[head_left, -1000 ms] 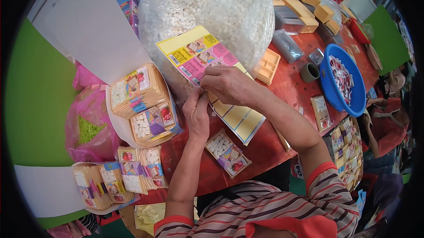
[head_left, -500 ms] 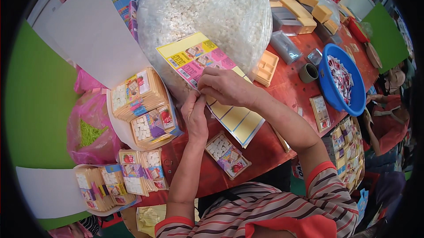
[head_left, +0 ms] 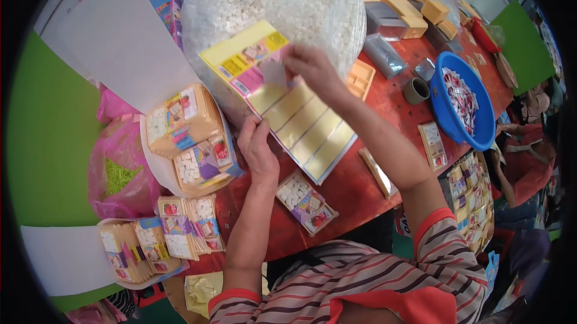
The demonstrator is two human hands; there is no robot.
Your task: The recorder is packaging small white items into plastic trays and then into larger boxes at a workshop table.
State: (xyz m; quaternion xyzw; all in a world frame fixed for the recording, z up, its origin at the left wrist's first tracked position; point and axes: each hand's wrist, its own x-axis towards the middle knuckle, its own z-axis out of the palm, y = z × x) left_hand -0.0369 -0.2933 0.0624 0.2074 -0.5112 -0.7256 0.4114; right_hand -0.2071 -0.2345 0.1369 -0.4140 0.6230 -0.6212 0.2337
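Note:
My left hand (head_left: 259, 148) pinches the near edge of a sticker sheet (head_left: 309, 129), which slants up against the big bag. A few yellow and pink printed stickers are still at its far end; the rest is bare yellow backing. Between the fingers of my right hand (head_left: 317, 72), slightly blurred, hangs a peeled sticker (head_left: 274, 73) with its pale side showing. Below the sheet, on the red table, lies a tray (head_left: 305, 202) filled with white pieces, with a purple label and a strawberry picture.
A clear bag (head_left: 282, 0) of small white pieces fills the back. Filled trays stand stacked in a box (head_left: 237, 183) at left. To the right are a blue basin (head_left: 494, 114) of packets, a grey cup (head_left: 416, 91) and empty beige trays (head_left: 360, 78). A co-worker (head_left: 529, 162) sits far right.
My right hand has lifted away from my left, up and to the right, pulling a pink sticker off the sheet. My left hand still grips the edge, slightly lower left.

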